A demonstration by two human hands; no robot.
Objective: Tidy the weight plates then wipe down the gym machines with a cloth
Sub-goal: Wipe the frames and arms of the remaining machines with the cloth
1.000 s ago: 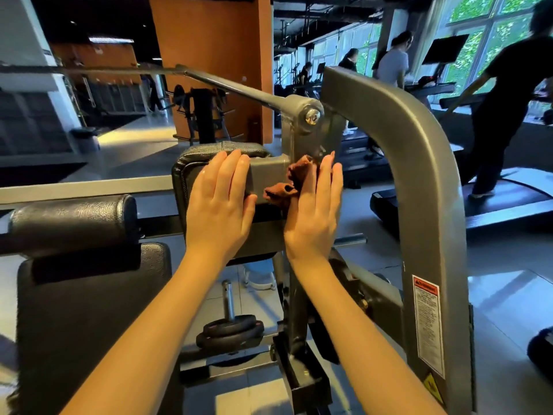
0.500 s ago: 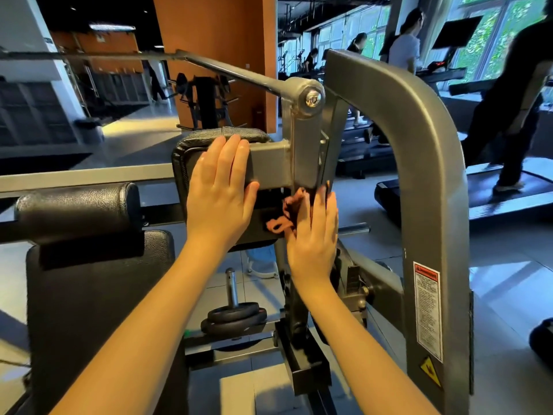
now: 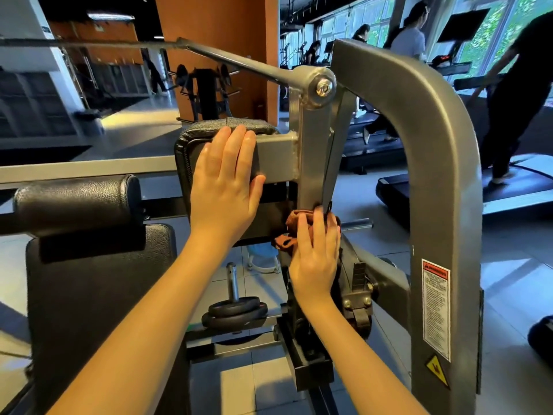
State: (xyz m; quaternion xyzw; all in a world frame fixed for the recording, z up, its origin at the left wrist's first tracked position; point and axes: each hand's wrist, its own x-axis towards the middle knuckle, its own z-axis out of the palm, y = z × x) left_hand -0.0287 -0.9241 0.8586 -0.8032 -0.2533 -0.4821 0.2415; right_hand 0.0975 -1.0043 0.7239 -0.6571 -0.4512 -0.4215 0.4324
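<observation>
Both our hands are on the grey gym machine (image 3: 311,163), whose upright arm serves as our landmark. Our left hand (image 3: 224,187) lies flat, fingers spread together, against the black pad (image 3: 185,151) just left of that arm. Our right hand (image 3: 314,259) presses a rust-brown cloth (image 3: 291,232) against the arm's lower end, fingers extended over the bunched fabric. Below the arm and to its left, two black weight plates (image 3: 235,313) sit stacked on a peg. A warning label (image 3: 435,307) is stuck on the curved frame right of the arm.
</observation>
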